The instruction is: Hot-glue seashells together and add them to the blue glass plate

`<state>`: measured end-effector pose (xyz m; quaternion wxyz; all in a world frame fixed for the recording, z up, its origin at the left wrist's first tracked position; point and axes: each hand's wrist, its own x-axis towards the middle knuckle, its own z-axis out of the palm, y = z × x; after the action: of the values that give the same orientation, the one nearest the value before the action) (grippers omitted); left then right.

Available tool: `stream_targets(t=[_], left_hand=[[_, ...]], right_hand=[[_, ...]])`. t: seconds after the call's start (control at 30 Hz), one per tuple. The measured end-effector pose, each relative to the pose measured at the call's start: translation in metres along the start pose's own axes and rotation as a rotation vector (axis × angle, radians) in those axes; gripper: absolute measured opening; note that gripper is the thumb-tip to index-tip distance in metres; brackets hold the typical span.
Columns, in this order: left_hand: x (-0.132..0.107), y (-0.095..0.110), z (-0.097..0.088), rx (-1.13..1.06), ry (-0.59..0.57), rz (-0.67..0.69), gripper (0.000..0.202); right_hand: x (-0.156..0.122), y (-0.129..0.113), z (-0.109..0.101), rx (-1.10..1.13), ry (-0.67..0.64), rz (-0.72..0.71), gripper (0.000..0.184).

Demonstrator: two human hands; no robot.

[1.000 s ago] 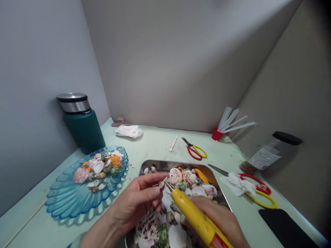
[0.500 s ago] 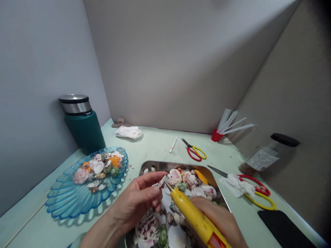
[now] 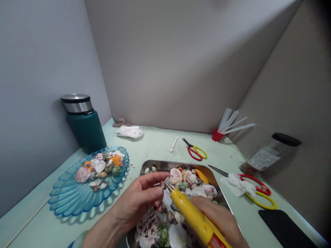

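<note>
My right hand point(image 3: 216, 215) is wrapped round a yellow hot glue gun point(image 3: 190, 210), its metal nozzle pointing up and left. Between the thumb and fingertips of my left hand point(image 3: 141, 198) is a small whitish piece point(image 3: 165, 182), maybe a shell; its kind is too small to make out. The nozzle tip is at this piece, and I cannot tell whether they touch. Below both hands lies a metal tray point(image 3: 165, 162) full of shells, among them a large brown-streaked scallop shell point(image 3: 148, 225), partly covered by my left hand.
At left, a blue scalloped plate point(image 3: 74, 198) holds shells, before a green bottle point(image 3: 86, 131). Scissors point(image 3: 198, 151) lie behind the tray. Larger scissors point(image 3: 263, 203) with tissue, a clear jar point(image 3: 266, 156), a black flat object point(image 3: 284, 227) and a red cup point(image 3: 218, 135) of glue sticks are at right.
The small piece in my left fingers has turned and is more hidden now, with the fingertips closer to the nozzle. The view has shifted slightly; the right hand keeps its hold.
</note>
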<state>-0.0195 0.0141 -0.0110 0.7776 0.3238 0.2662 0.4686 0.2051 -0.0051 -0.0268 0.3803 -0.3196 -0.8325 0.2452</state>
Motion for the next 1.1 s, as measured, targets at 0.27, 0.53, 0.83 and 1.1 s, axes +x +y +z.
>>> stream_targets(t=[0.27,0.53,0.83,1.1], left_hand=[[0.0,-0.001,-0.001,-0.007,-0.012,0.012,0.036],[0.0,0.001,0.001,0.014,-0.021,0.003,0.035],[0.0,-0.001,-0.002,0.024,-0.02,0.016,0.034],[0.0,0.0,0.0,0.002,-0.05,0.027,0.035]], right_hand=[[-0.001,0.002,-0.001,-0.027,-0.027,0.019,0.023],[-0.003,0.001,0.004,-0.027,0.023,0.04,0.014],[-0.003,0.003,0.009,0.012,0.02,0.034,0.027],[-0.004,0.005,0.01,-0.011,0.13,0.01,0.023]])
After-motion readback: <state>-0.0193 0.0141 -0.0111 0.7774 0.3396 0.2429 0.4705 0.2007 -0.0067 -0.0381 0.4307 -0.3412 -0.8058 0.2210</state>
